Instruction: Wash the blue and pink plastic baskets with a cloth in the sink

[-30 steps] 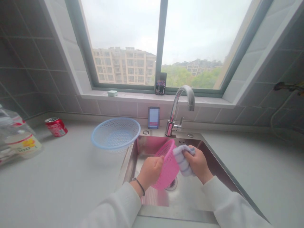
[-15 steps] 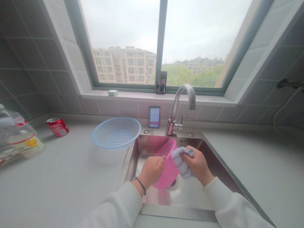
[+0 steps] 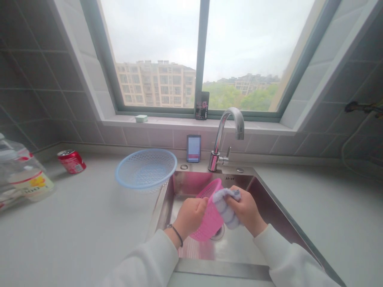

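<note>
Over the steel sink (image 3: 239, 249), a pink perforated plastic basket (image 3: 209, 223) is held tilted on its side. My left hand (image 3: 191, 217), with a dark band at the wrist, is closed on the basket's near rim. In my right hand (image 3: 247, 209) is a bunched white-and-grey striped cloth (image 3: 226, 209), pressed against the basket's outer wall near the rim. The fingers of my right hand are partly hidden behind the cloth. Beneath the basket, the sink drain (image 3: 218, 233) shows in part.
A light blue perforated basket (image 3: 146, 185) sits left of the sink. The chrome faucet (image 3: 221, 139) rises behind it, beside a propped screen (image 3: 194, 148). Farther left are a red can (image 3: 72, 161) and plastic bottles (image 3: 30, 181). A phone (image 3: 202, 105) leans on the window.
My right hand and the cloth have shifted slightly left and down along the basket's wall. My left hand keeps its hold on the rim. The view has moved a little.
</note>
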`<state>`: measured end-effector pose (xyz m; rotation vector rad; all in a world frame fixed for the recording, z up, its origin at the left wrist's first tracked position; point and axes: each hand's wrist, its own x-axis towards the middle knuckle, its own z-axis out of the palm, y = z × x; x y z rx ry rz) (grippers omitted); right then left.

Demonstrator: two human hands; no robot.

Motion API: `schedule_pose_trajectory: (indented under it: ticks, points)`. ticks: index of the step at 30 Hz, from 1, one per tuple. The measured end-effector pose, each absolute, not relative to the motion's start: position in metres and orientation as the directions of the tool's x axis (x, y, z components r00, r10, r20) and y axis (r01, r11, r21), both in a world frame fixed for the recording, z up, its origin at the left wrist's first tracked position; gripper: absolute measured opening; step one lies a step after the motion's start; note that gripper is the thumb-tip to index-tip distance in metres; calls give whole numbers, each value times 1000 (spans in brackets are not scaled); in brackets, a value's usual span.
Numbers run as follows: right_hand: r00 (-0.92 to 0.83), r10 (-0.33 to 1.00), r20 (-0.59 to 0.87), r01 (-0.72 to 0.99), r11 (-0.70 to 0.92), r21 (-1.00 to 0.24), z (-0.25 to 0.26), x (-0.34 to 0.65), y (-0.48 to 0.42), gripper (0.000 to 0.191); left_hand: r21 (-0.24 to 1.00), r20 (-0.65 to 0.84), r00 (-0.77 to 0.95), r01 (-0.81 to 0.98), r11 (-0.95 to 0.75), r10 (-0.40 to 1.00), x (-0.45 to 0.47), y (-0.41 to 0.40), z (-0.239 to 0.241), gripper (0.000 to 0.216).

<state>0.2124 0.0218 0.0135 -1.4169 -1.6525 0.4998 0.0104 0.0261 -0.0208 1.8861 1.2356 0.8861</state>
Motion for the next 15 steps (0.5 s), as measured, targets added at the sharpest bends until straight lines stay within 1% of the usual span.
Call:
schedule_pose_trajectory:
  ticks: [2, 3, 4, 8, 10, 12, 15]
  points:
    - [-58, 937, 344, 569, 315, -760, 14, 203, 17, 33, 838, 166, 303, 459, -296, 938, 10, 27, -21, 52]
    - [-55, 936, 348, 571, 316, -758, 15, 204, 18, 33, 838, 162, 308, 459, -296, 938, 9, 27, -21, 52]
    - [-18, 933, 359, 577, 303, -758, 16, 208, 21, 33, 839, 158, 317, 456, -296, 935, 9, 27, -21, 52]
    - [222, 882, 415, 604, 210, -769, 19, 240, 39, 37, 857, 143, 364, 419, -299, 920, 9, 25, -23, 54]
    - [262, 866, 425, 601, 198, -774, 20, 245, 40, 37, 862, 145, 376, 406, -303, 915, 9, 25, -23, 54]
    - [222, 882, 416, 585, 220, -780, 20, 235, 31, 37, 865, 146, 366, 404, -298, 919, 9, 25, -22, 54]
    - [28, 924, 381, 571, 298, -765, 21, 209, 14, 33, 863, 158, 343, 408, -298, 926, 8, 26, -19, 53]
